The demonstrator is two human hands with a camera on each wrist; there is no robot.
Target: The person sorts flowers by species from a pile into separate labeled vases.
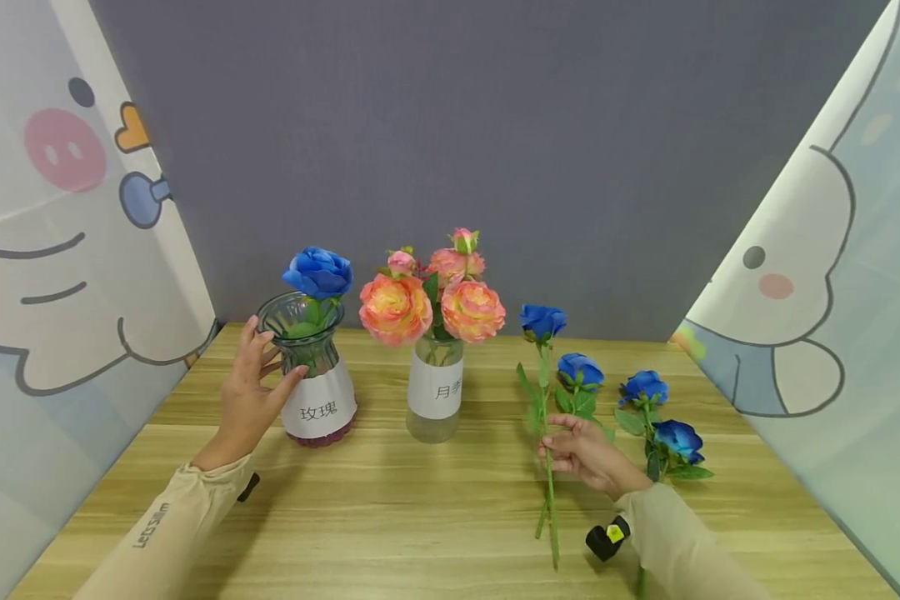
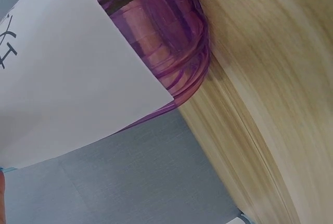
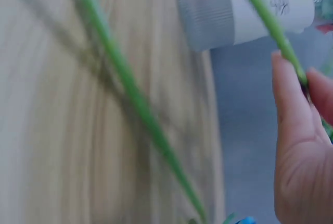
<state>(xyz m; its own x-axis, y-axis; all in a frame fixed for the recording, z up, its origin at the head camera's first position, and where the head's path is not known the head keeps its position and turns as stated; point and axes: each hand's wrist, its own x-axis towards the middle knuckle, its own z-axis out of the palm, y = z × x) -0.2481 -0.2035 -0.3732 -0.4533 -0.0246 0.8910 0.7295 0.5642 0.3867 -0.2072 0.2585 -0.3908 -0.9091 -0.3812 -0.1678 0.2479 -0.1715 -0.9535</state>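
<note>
My left hand point(image 1: 251, 396) holds a flared glass vase point(image 1: 319, 353) at its neck, thumb at the front and fingers along the left side. A blue rose point(image 1: 318, 272) stands in this vase. Its white paper label point(image 2: 67, 78) and purple base point(image 2: 161, 31) show in the left wrist view. My right hand point(image 1: 588, 454) pinches the green stem point(image 3: 265, 18) of another blue rose point(image 1: 542, 322) between thumb and fingers, bloom upward. Beside that hand lie more blue roses point(image 1: 580, 370) on the table.
A clear labelled vase point(image 1: 433, 427) with several orange-pink flowers point(image 1: 396, 308) stands mid-table, between my hands. Two blue roses point(image 1: 677, 440) lie at the right, partly under my right forearm. A grey panel point(image 1: 450, 125) rises behind the wooden table point(image 1: 390, 525), with printed cloth at both sides.
</note>
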